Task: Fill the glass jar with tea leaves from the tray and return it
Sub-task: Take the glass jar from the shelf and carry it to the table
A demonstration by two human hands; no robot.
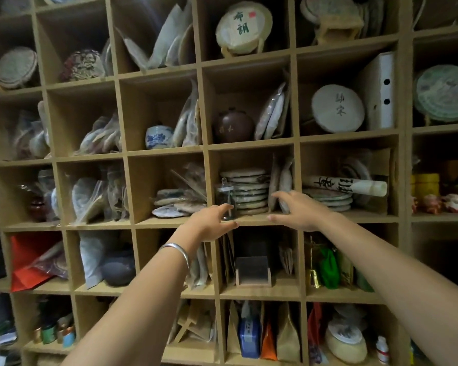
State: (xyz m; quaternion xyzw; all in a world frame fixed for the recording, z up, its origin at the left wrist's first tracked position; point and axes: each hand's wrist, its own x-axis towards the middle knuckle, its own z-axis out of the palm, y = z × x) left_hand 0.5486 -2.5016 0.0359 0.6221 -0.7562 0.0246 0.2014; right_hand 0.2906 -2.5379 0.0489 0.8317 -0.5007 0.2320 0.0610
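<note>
From the head camera, a small clear glass jar with a knobbed glass lid [224,198] stands upright, long axis vertical and knob up, at the front left of a wooden shelf cubby [251,220], just beside a stack of round pressed tea cakes [250,191]. It looks to hold dark leaves, so filling seems done. The left hand [209,220] and right hand [296,208] hover either side, fingers spread, holding nothing.

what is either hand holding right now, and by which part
Nothing is held. The left hand and right hand are open, fingers spread, in front of the glass jar on the shelf.
</note>
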